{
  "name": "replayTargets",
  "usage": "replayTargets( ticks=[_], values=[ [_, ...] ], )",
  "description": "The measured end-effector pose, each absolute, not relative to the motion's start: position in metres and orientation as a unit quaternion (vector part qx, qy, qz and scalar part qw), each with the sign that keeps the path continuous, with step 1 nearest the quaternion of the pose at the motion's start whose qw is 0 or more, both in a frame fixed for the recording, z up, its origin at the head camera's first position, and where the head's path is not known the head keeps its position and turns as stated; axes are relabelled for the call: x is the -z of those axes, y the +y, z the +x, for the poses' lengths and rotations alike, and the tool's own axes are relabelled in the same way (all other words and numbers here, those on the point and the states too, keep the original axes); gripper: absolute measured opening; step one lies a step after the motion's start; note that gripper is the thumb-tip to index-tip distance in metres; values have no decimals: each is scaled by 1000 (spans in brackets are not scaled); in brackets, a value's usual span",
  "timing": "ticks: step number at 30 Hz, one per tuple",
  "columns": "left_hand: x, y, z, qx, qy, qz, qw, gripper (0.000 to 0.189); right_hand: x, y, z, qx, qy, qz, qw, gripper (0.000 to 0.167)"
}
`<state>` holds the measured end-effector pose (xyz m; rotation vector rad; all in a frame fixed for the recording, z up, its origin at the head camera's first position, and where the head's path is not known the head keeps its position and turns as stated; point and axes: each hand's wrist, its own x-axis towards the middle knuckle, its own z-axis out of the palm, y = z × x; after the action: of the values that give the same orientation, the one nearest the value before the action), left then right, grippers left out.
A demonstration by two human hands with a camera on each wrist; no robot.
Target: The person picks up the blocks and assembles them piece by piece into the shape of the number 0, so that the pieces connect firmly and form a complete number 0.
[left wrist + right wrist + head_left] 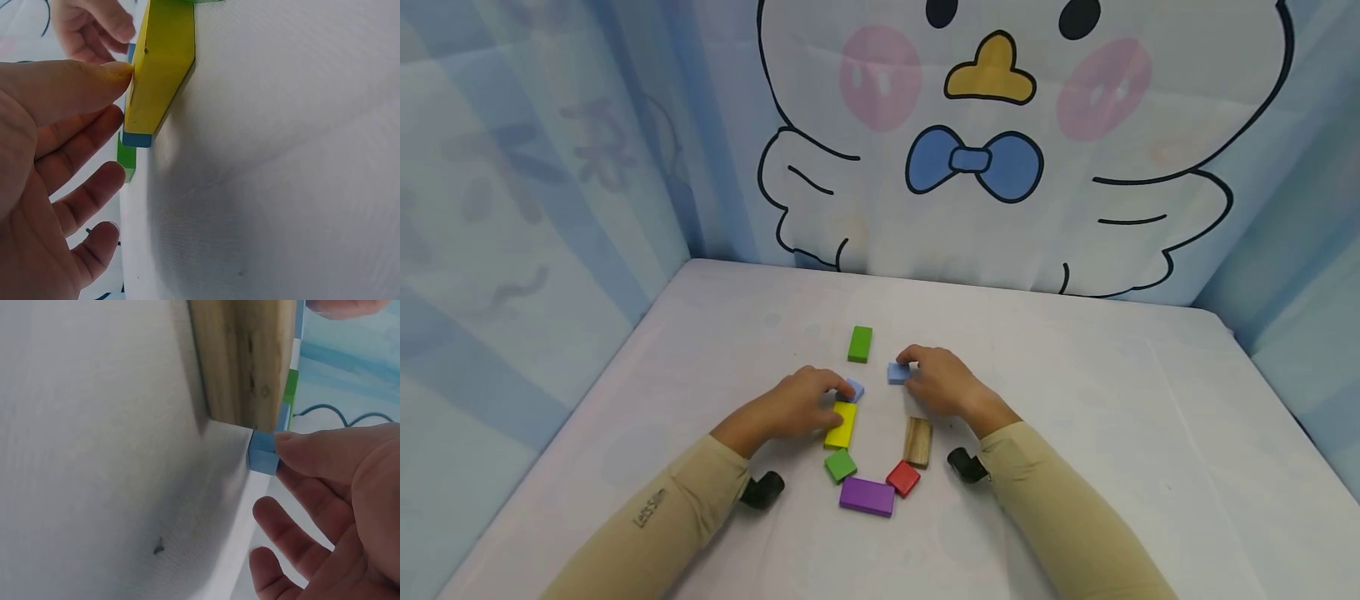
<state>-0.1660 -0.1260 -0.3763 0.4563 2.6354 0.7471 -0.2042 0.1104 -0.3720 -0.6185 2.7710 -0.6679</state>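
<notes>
My right hand pinches a light blue block between thumb and bent index finger. In the right wrist view this blue block shows past the end of a wooden block, the other fingers spread loosely. My left hand has its index fingertip on a second blue block and its thumb at a yellow block. The left wrist view shows the thumb tip at the edge of the yellow block, with the blue block partly hidden behind it. The remaining left fingers are extended loosely.
A green block lies beyond both hands. Nearer are a green square block, a purple block, a red block and the wooden block, in a curve. A printed curtain borders the white table.
</notes>
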Motion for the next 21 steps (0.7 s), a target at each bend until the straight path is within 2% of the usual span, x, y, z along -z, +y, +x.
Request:
replayTargets(
  ticks=[5,12,21],
  values=[
    [376,-124,-165,-258,936,156,183,32,374,112,-204,227,949,-195,99,33],
    [376,-125,-164,-256,937,155,180,32,373,114,-202,222,953,-173,112,34],
    [376,-125,-165,-254,937,158,180,33,372,114,-203,228,943,-209,124,37]
  ],
)
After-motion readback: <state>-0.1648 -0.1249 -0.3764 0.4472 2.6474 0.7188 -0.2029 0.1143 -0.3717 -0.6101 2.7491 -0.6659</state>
